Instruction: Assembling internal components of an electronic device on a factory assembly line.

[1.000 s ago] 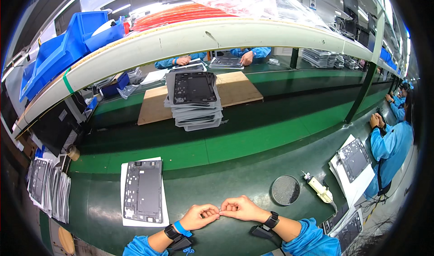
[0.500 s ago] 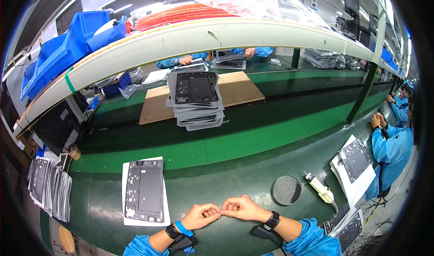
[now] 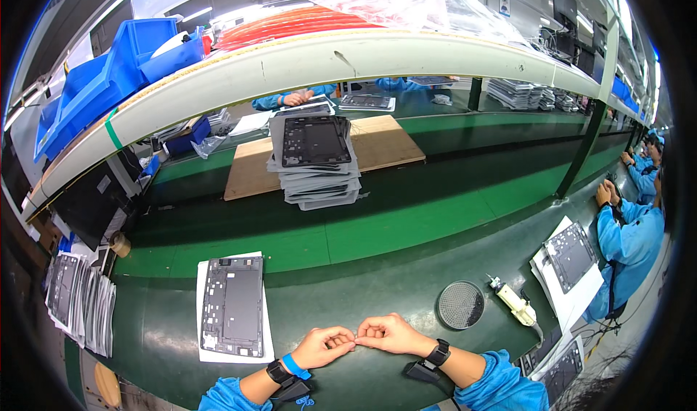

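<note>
Pinching something very small between the fingertips of both hands, you have your left hand (image 3: 328, 346) and right hand (image 3: 387, 334) meeting at the lower centre of the frame, just above the dark green counter (image 3: 348, 287). Each grip is closed down to thumb and forefinger, and the two meet tip to tip; what they hold is too small to make out (a strip of film or tape would fit the pose, but you cannot tell from here). My reading is that you are at the preparing stage, readying the small piece in the air before it goes onto a part. The nearest part is the dark flat frame panel (image 3: 234, 306) lying on its white sheet (image 3: 206, 353) at lower left, just beside your left hand and untouched. The next move, as I judge it, calls for a steady carry leftward without letting the piece curl or stick to itself. To the right of your hands sit a round mesh disc (image 3: 461, 304) and a pale handheld tool (image 3: 514, 303), both apart from your fingers. Further up at centre, a stack of grey panels (image 3: 316, 163) rests on a brown board (image 3: 377, 149). At the right edge another person in a blue smock (image 3: 628, 240) works at their own panel.
</note>
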A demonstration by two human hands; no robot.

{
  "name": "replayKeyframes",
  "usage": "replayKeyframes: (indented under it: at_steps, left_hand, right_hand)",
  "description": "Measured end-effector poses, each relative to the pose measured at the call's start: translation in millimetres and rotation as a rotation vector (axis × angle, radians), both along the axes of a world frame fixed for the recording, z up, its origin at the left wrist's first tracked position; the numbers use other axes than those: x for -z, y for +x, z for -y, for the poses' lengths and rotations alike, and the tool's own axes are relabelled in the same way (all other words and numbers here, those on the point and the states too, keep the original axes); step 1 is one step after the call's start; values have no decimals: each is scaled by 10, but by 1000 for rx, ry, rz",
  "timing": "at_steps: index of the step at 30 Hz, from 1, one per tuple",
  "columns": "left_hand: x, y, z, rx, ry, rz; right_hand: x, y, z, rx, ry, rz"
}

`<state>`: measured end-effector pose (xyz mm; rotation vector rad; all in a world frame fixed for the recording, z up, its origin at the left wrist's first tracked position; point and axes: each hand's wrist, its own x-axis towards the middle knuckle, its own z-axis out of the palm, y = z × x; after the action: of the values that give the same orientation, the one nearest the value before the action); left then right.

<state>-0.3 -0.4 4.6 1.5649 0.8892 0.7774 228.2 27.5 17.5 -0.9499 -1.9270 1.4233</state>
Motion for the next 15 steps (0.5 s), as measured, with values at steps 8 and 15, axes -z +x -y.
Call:
replayKeyframes:
  at_steps: [8, 15]
  left_hand:
    - [10, 3, 14, 1, 3, -1]
    - [1, -10, 8, -2, -5, -2]
  right_hand:
    - [9, 6, 9, -18, -17, 5]
    - [-48, 3, 6, -20, 4, 9]
